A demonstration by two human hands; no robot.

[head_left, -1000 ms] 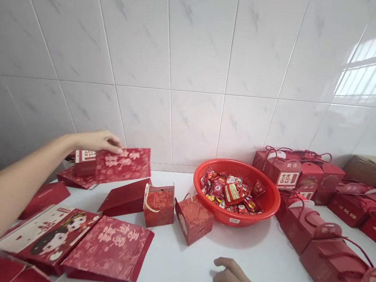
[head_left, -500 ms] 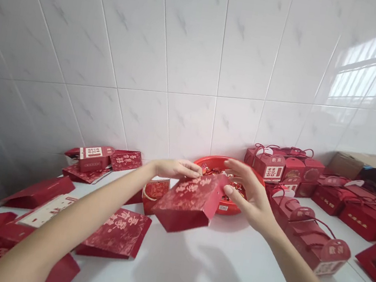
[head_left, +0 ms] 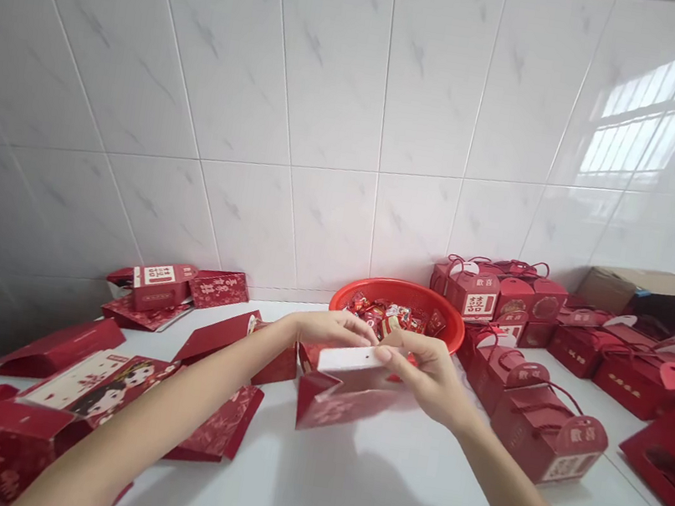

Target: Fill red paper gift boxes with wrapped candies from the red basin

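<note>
A red patterned paper box point(head_left: 340, 406) with a white-backed flap hangs just above the white table, in front of the candy basin. The thumb and fingers of my right hand point(head_left: 421, 371) pinch its upper right edge. Behind the box's top edge, my left hand point(head_left: 339, 329) rests with bent fingers, their tips partly hidden; whether they grip the box cannot be made out. The red plastic basin point(head_left: 456, 332) holds wrapped candies point(head_left: 397, 317).
Finished-looking red boxes with cord handles point(head_left: 544, 436) stand on the right, near a cardboard carton point(head_left: 611, 291). Red folded boxes and bags point(head_left: 54, 346) lie on the left of the white table point(head_left: 300, 501). A tiled wall point(head_left: 344, 76) rises behind.
The box has turned, so its white-backed flap now shows on top. My right hand has closed on its edge, while my left hand has shifted right and lower.
</note>
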